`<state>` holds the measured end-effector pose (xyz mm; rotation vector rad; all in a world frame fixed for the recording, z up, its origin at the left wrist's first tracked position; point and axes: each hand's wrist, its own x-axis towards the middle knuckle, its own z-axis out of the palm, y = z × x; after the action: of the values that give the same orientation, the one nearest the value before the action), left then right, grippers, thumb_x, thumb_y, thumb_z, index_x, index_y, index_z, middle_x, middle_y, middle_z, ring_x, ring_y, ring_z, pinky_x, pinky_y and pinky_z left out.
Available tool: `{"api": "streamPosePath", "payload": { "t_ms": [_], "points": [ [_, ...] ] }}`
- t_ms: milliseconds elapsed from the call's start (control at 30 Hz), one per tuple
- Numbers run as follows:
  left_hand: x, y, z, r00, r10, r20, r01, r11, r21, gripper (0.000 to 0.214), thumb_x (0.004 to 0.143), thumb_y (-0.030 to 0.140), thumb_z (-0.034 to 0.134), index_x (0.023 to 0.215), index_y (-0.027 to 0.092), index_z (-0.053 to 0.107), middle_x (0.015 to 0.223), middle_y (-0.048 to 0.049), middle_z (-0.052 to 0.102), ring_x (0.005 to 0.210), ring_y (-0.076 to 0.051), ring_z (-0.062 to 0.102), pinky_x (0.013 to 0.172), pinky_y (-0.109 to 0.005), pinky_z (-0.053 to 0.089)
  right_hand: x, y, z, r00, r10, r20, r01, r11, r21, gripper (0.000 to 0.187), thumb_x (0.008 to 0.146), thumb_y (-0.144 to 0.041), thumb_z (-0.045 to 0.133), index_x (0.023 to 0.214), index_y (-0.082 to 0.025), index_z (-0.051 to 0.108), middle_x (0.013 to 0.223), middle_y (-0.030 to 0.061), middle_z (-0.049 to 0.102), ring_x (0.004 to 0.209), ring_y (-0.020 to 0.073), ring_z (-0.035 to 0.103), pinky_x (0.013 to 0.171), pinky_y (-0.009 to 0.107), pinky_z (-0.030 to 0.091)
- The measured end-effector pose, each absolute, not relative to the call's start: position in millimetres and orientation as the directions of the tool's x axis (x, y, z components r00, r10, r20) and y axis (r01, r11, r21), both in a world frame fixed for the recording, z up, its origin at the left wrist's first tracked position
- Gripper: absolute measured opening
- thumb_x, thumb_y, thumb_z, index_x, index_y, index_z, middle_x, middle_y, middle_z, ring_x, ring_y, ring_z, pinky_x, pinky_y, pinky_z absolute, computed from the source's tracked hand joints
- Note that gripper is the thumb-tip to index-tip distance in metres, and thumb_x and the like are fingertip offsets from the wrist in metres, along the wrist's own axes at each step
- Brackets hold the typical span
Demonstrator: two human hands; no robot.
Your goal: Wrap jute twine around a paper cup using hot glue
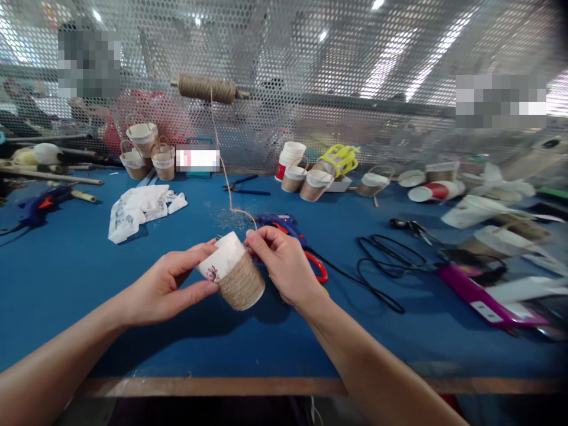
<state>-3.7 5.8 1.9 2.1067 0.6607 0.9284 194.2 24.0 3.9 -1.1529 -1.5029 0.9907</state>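
No legible text, brand, number or sign, not even on the twine-wrapped cup (pixel 234 273)

Head-worn view, forward and down

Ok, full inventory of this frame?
held cup: 1, white, tan, centre
twine spool: 1, tan, back
handled cups: 3, tan, back left; more right
cup stack: 1, red, white, back
glue guns: 2, blue, left, centre
pliers: 1, blue, centre
crumpled material: uncounted, white, left
lattice: 1, yellow, back right
loop: 1, red, centre
cable: one coil, black, right
long object: 1, purple, right
mesh: 1, grey, back
table: 1, blue, beneath
left hand: 1, on cup
right hand: 1, at twine
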Motion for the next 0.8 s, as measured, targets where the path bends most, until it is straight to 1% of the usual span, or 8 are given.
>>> {"api": "streamPosePath", "payload": {
  "t_ms": [167,333,400,500,567,633,700,800],
  "points": [
    [-3,5,3,0.608,0.689,0.394,0.152,-0.588,0.794,0.033,0.081,0.014,0.054,0.114,0.019,0.057,0.117,-0.0056,0.061,0.112,-0.02,0.052,0.106,-0.035,0.03,192,21,6,-0.117,0.974,0.192,0.249,0.216,-0.944,0.029,0.079,-0.042,0.052,0.065,-0.016,0.051,0.059,-0.0033,0.048,0.055,0.0088,0.041,0.053,0.023,0.035],
    [0,4,4,0.593,0.716,0.368,0.114,-0.527,0.842,0.027,0.08,0.013,0.055,0.106,0.017,0.061,0.113,-0.0072,0.062,0.105,-0.02,0.055,0.104,-0.036,0.032,191,22,4,-0.125,0.983,0.132,0.224,0.158,-0.962,0.029,0.077,-0.044,0.053,0.068,-0.017,0.051,0.06,-0.0035,0.048,0.054,0.009,0.041,0.051,0.023,0.034],
    [2,4,4,0.585,0.725,0.363,0.093,-0.505,0.858,0.025,0.079,0.013,0.056,0.104,0.016,0.062,0.112,-0.0076,0.063,0.103,-0.02,0.056,0.102,-0.035,0.035,191,23,3,-0.135,0.988,0.081,0.181,0.105,-0.978,0.031,0.076,-0.047,0.054,0.069,-0.017,0.051,0.061,-0.0035,0.049,0.054,0.009,0.042,0.051,0.023,0.035],
    [3,6,4,0.548,0.751,0.368,0.104,-0.498,0.861,0.023,0.079,0.015,0.057,0.101,0.015,0.062,0.11,-0.0084,0.063,0.105,-0.022,0.055,0.1,-0.036,0.036,192,24,3,-0.184,0.983,0.0,0.076,0.015,-0.997,0.035,0.076,-0.052,0.053,0.074,-0.017,0.053,0.066,-0.0011,0.054,0.059,0.0107,0.049,0.054,0.024,0.039],
    [2,9,3,0.513,0.761,0.397,0.127,-0.525,0.842,0.019,0.079,0.017,0.057,0.096,0.014,0.063,0.106,-0.0091,0.065,0.105,-0.023,0.055,0.101,-0.037,0.034,194,23,6,-0.294,0.954,-0.055,-0.019,-0.063,-0.998,0.041,0.078,-0.057,0.047,0.081,-0.016,0.056,0.075,0.0026,0.059,0.067,0.0136,0.055,0.059,0.027,0.044],
    [0,13,2,0.478,0.767,0.428,0.152,-0.552,0.82,0.016,0.079,0.018,0.056,0.092,0.012,0.063,0.104,-0.0101,0.065,0.105,-0.023,0.054,0.102,-0.037,0.033,197,22,10,-0.426,0.901,-0.079,-0.084,-0.126,-0.988,0.044,0.081,-0.057,0.043,0.09,-0.016,0.057,0.086,0.0062,0.062,0.075,0.0162,0.059,0.063,0.029,0.048],
    [-2,17,0,0.468,0.77,0.433,0.182,-0.564,0.806,0.018,0.079,0.02,0.056,0.095,0.013,0.062,0.109,-0.0109,0.063,0.108,-0.023,0.052,0.103,-0.037,0.031,199,22,11,-0.475,0.878,-0.054,-0.085,-0.107,-0.991,0.042,0.08,-0.052,0.048,0.099,-0.016,0.055,0.096,0.0084,0.063,0.081,0.0176,0.06,0.066,0.031,0.049],
    [-5,20,0,0.495,0.78,0.383,0.239,-0.546,0.803,0.034,0.074,0.023,0.063,0.107,0.015,0.058,0.117,-0.0097,0.059,0.114,-0.024,0.047,0.104,-0.037,0.028,199,23,10,-0.389,0.919,0.057,0.06,0.087,-0.994,0.041,0.078,-0.043,0.057,0.107,-0.015,0.051,0.106,0.0102,0.06,0.093,0.0185,0.059,0.078,0.032,0.048]
  ]
}}
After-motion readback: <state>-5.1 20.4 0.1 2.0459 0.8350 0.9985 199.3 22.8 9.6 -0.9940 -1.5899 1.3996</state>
